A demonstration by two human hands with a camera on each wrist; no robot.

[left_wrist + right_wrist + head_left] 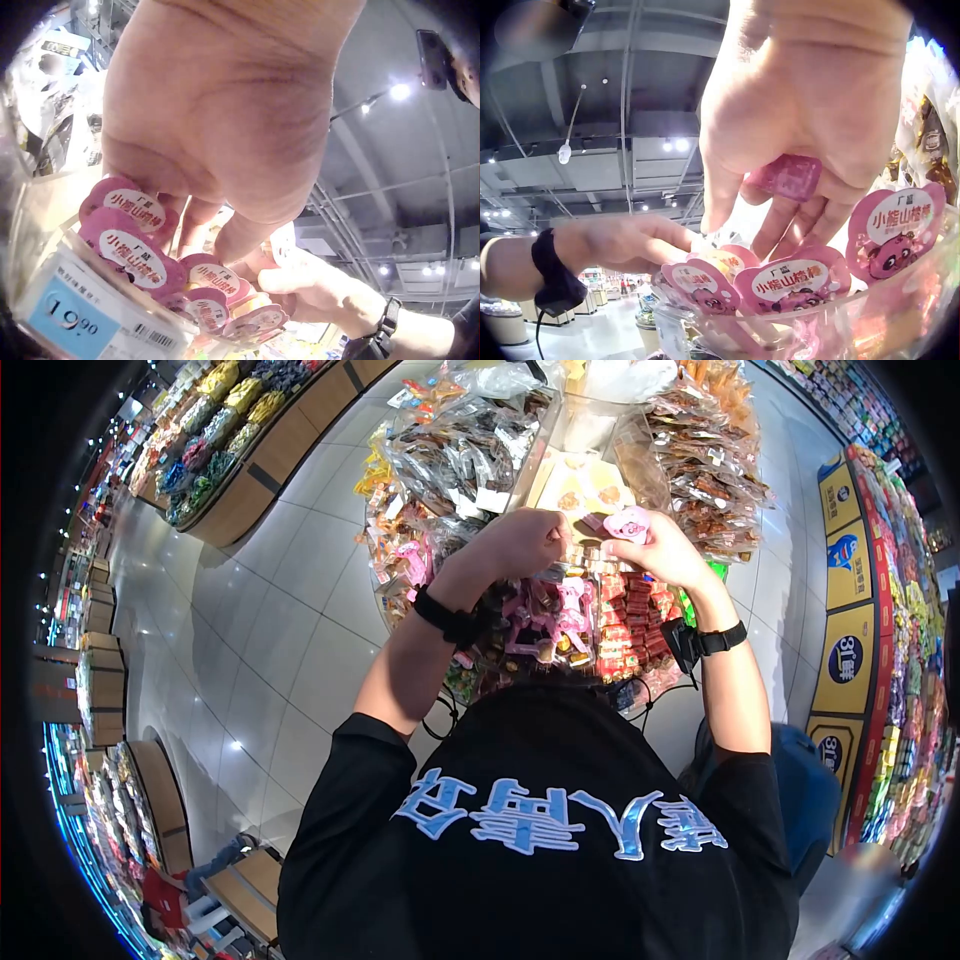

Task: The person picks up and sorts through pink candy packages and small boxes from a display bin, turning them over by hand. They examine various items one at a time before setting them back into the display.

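Note:
My right hand (665, 550) holds a pink-labelled candy stick (627, 523) over the front of the display. In the right wrist view, a pink wrapped end (799, 180) shows against that hand's palm, above its fingers. My left hand (530, 545) is bent down beside it, fingers curled; in the left wrist view, its fingertips reach behind pink bear-shaped candy labels (131, 259), and I cannot tell whether they grip one. More of these pink labels (791, 283) stand upright in a clear plastic bin (832, 311), right under both hands.
A price tag (82, 315) is on the bin front. Bagged dark snacks (465, 445) lie to the left and brown bagged snacks (705, 470) to the right. Red-wrapped sweets (630, 620) and pink packs (550, 615) fill the near side. A shelf (850, 650) runs along the far right.

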